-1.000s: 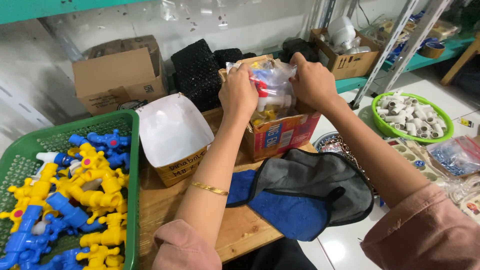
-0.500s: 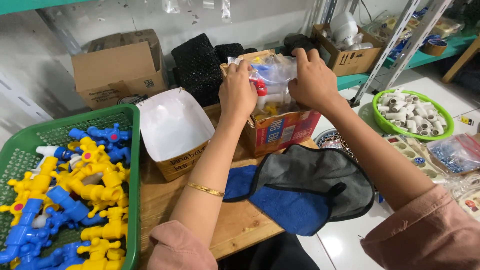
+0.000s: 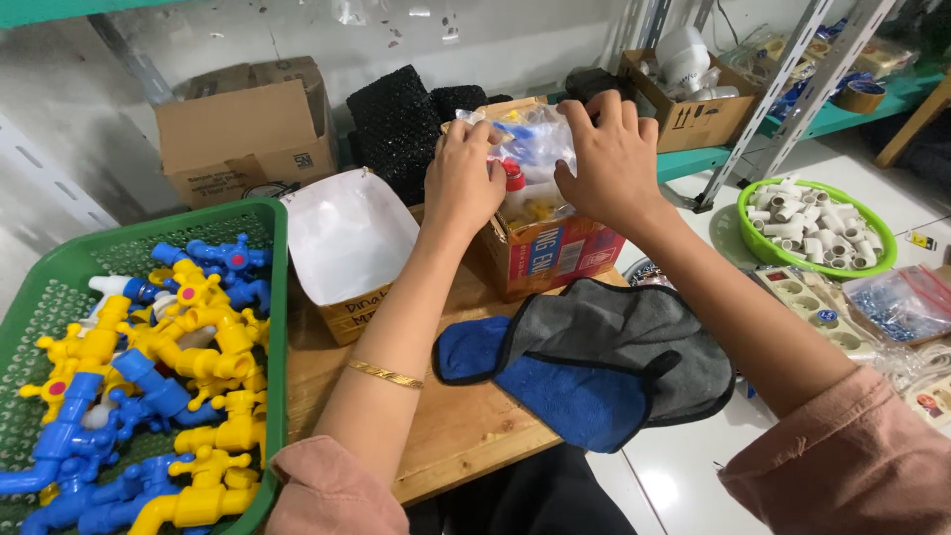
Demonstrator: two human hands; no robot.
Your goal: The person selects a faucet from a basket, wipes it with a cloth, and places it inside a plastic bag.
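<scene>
My left hand [image 3: 464, 176] and my right hand [image 3: 609, 159] both grip a clear plastic bag [image 3: 533, 139] of small coloured parts. The bag stands in a small open red cardboard box [image 3: 555, 256] on a wooden table [image 3: 446, 436]. A red and a yellow piece show through the plastic between my hands. A blue and grey cloth [image 3: 594, 362] lies on the table just in front of the box. An open box with a white lining [image 3: 347, 243] stands to the left of the red one.
A green basket [image 3: 59, 287] at the left holds several yellow and blue plastic taps [image 3: 158, 367]. A green bowl of white pipe fittings [image 3: 814, 226] sits on the floor at right. Cardboard boxes [image 3: 243, 134] and black mesh items [image 3: 401, 124] stand behind.
Both hands have stayed on the bag and lowered it a little into the red box. The view has shifted slightly.
</scene>
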